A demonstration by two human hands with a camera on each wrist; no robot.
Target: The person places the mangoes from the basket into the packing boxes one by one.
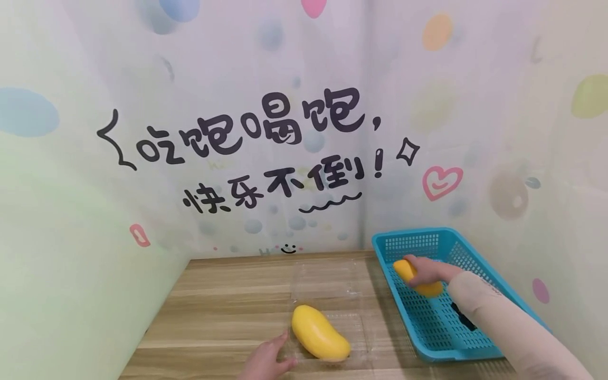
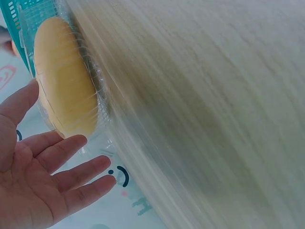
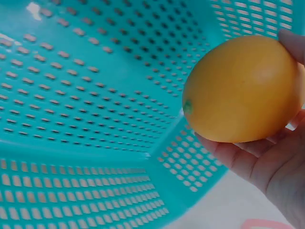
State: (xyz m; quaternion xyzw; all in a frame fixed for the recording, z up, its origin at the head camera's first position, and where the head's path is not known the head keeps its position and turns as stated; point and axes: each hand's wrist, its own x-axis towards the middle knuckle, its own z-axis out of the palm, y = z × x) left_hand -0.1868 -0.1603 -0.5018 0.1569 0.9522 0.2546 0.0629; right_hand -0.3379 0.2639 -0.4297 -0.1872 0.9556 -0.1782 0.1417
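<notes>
A yellow mango (image 1: 319, 333) lies in a clear plastic clamshell box (image 1: 353, 330), whose lid is folded back on the table. Beside the box's left edge is my left hand (image 1: 267, 360). Its fingers are spread and fairly straight, with the tips at or very near the plastic in the left wrist view. With thumb and fingers, my right hand (image 1: 426, 271) grips an orange-yellow mango (image 1: 429, 288) inside the blue basket (image 1: 418, 338). A small green spot marks that mango's end in the right wrist view. Whether it touches the basket floor, I cannot tell.
The wood-grain table (image 1: 214, 311) extends left of the box. A black item (image 1: 463, 316) shows at the basket, partly behind the right forearm. Patterned wall sheets (image 1: 285, 53) with black lettering enclose the back and sides.
</notes>
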